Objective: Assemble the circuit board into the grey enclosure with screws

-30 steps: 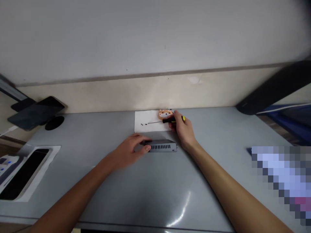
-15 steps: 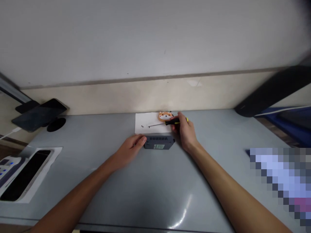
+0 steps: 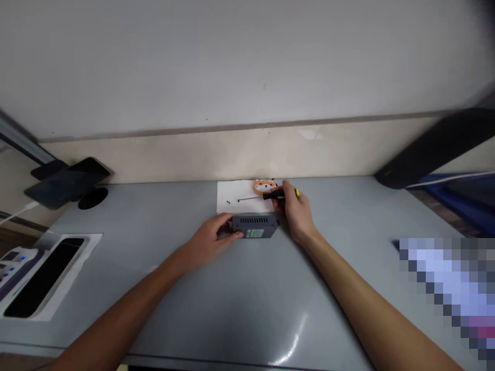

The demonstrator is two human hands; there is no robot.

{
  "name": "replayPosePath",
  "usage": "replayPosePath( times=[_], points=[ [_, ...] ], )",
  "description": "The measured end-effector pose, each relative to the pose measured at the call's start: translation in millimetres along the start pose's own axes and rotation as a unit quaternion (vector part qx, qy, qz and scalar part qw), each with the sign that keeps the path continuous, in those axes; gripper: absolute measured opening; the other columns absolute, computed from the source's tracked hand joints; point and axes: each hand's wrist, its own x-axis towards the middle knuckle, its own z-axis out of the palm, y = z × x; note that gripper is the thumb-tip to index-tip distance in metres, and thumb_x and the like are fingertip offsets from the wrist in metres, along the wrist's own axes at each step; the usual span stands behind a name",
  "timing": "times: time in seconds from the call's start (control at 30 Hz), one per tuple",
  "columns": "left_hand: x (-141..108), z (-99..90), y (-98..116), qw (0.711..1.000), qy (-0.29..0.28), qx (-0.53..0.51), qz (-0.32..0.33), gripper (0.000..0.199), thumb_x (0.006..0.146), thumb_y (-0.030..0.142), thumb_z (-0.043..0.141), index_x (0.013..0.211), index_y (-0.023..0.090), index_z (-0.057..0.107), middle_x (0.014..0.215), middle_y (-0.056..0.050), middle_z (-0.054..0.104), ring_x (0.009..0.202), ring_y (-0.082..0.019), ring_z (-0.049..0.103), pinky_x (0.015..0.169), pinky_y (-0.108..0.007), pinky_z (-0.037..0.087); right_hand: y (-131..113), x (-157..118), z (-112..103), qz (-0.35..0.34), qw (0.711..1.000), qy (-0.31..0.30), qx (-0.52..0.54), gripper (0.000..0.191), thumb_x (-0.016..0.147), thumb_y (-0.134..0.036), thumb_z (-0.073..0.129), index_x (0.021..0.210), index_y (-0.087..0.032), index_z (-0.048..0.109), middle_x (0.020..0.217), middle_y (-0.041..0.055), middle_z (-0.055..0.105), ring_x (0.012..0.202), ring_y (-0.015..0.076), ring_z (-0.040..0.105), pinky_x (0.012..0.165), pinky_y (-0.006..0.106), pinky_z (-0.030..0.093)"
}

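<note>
A dark grey box point(image 3: 251, 232) with a row of vent slots and a pale label stands on the grey table. My left hand point(image 3: 204, 241) grips its left end, thumb on the near face and fingers behind. Just beyond the box lies white paper point(image 3: 226, 189). My right hand point(image 3: 298, 216) is closed around a black and yellow screwdriver point(image 3: 273, 195), its shaft pointing left over the paper. At the tip is a tiny dark bit, perhaps a screw. Small dark screws point(image 3: 228, 202) lie left of it. An orange and white dog-face item point(image 3: 265, 186) sits behind the screwdriver.
At the left, a phone point(image 3: 46, 278) lies on white paper beside a power strip point(image 3: 13, 265). Another device on a round-based stand point(image 3: 93, 198) is at the back left. A black cylinder point(image 3: 421, 154) leans at the back right, and a blurred-out item point(image 3: 444, 278) lies at the right.
My left thumb has moved from the box's top edge down onto its near face. The screwdriver stays over the paper, its tip only slightly shifted.
</note>
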Motion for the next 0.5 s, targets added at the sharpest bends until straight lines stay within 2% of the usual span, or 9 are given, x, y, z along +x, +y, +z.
replayPosePath(
  times=[0.2,0.33,0.5],
  points=[
    [-0.2,-0.3,-0.4,1.0,0.004,-0.005,0.004,0.03,0.095,0.032,0.067,0.124,0.025,0.069,0.112,-0.003,0.074,0.097,-0.02,0.069,0.087,-0.031,0.054,0.3,0.0,0.2,0.017,1.0,0.012,0.022,0.056,0.087,-0.072,0.059,0.082,-0.019,0.075,0.059,0.0008,0.057,0.054,0.0134,0.048,0.051,0.028,0.037],
    [-0.3,-0.4,-0.4,1.0,0.007,0.001,0.008,0.03,0.095,0.032,0.067,0.124,0.025,0.069,0.11,-0.004,0.074,0.096,-0.02,0.069,0.084,-0.031,0.054,-3.4,2.3,-1.7,0.04,0.995,0.006,0.096,0.052,0.089,-0.069,0.059,0.083,-0.019,0.074,0.059,0.0005,0.055,0.053,0.0118,0.046,0.048,0.026,0.035],
    [1.2,0.9,-5.2,1.0,0.024,0.009,0.012,0.032,0.093,0.033,0.07,0.123,0.024,0.07,0.108,-0.004,0.074,0.093,-0.019,0.068,0.08,-0.03,0.054,-21.3,3.0,-7.9,0.062,0.98,-0.013,0.189,0.042,0.09,-0.059,0.063,0.076,-0.019,0.068,0.054,-0.0007,0.049,0.049,0.0101,0.041,0.044,0.025,0.03]
  ],
)
